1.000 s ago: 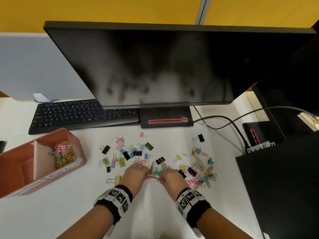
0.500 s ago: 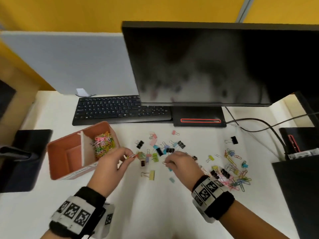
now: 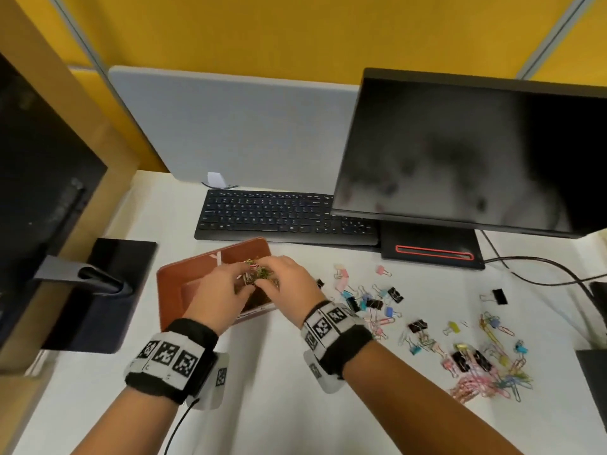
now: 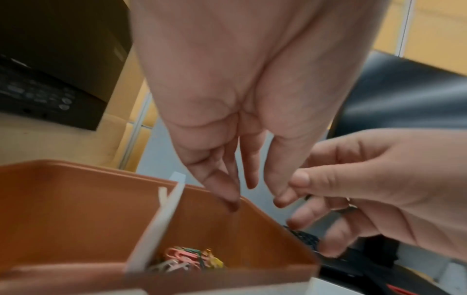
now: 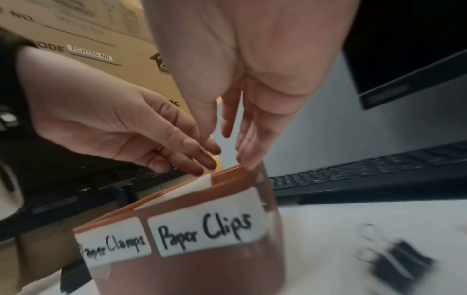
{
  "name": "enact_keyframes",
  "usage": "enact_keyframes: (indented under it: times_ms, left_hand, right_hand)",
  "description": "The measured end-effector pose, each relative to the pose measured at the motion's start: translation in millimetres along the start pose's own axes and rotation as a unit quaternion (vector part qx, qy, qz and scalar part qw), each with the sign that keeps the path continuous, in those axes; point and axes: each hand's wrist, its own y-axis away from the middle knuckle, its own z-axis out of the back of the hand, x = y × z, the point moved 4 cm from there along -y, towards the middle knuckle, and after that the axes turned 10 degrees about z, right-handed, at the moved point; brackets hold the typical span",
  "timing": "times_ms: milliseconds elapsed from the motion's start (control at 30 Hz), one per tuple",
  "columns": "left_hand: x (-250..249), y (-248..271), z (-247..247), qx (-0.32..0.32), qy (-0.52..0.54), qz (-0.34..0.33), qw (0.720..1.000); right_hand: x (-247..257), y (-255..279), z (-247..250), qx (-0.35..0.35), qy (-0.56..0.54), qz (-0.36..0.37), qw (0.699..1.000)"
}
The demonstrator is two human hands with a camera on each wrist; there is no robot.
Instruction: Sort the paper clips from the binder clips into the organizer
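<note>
Head view: both hands met over the right-hand compartment of the brown organizer (image 3: 177,284), left hand (image 3: 218,295) and right hand (image 3: 289,280) fingertip to fingertip, hiding most of the box. A tangle of paper clips (image 3: 258,274) showed between the fingertips; whether it was pinched or lay in the box below could not be told from here.

Left wrist view: looked down into that compartment. The left hand's fingers (image 4: 225,191) hung straight and loose, holding nothing. The right hand's fingers were lightly bent with nothing seen in them. A small heap of coloured clips lay on the compartment floor, right of the white divider (image 4: 156,227).

Right wrist view: only this one showed the front labels, "Paper Clamps" (image 5: 113,245) at left and "Paper Clips" (image 5: 206,225) at right. The right hand's fingers pointed down, straight and slack, over the "Paper Clips" side. One black binder clip (image 5: 394,261) lay on the white desk (image 3: 262,405) just beside the box, blurred.

Around: the mixed pile of clips (image 3: 473,359) lay spread on the desk to the right of the hands, well apart from the organizer. A black keyboard (image 3: 282,215) sat behind the box, a dark monitor (image 3: 476,149) to its right, a grey partition panel (image 3: 230,126) behind. At left stood a cardboard box (image 5: 83,36) and a black stand (image 3: 108,280).
</note>
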Motion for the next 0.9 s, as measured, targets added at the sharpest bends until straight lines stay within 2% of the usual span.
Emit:
enact_keyframes:
  times_ms: [100,233,333,433,633,733,900]
  left_hand:
    - [-20.8,14.3,-22.5,0.034,0.068,-0.065,0.995]
    - [-54.9,33.5,-82.8,0.115,0.065,-0.136,0.982]
    - [-79.0,38.9,-135.0,0.162,0.054,-0.145,0.975]
    - [-100.2,38.4,-177.1,0.174,0.034,-0.120,0.977]
    - [-112.8,33.3,-219.6,0.135,-0.027,-0.049,0.989]
    - [-115.5,27.0,-222.3,0.116,-0.031,-0.031,0.992]
    - [-111.2,20.4,-215.6,0.105,-0.029,-0.018,0.994]
  right_hand:
    - [-33.6,51.0,19.1,-0.015,0.002,-0.015,1.000]
    - [-107.7,135.5,49.3,-0.031,0.046,-0.148,0.987]
    - [-153.3,181.0,65.9,-0.044,0.087,-0.214,0.972]
    - [-180.3,197.7,72.2,-0.031,0.100,-0.248,0.963]
    - [-200.3,212.2,83.4,-0.047,0.099,-0.241,0.964]
    - [-198.7,210.0,87.1,-0.047,0.127,-0.201,0.970]
    - [-198.5,185.7,78.0,0.038,0.141,-0.129,0.981]
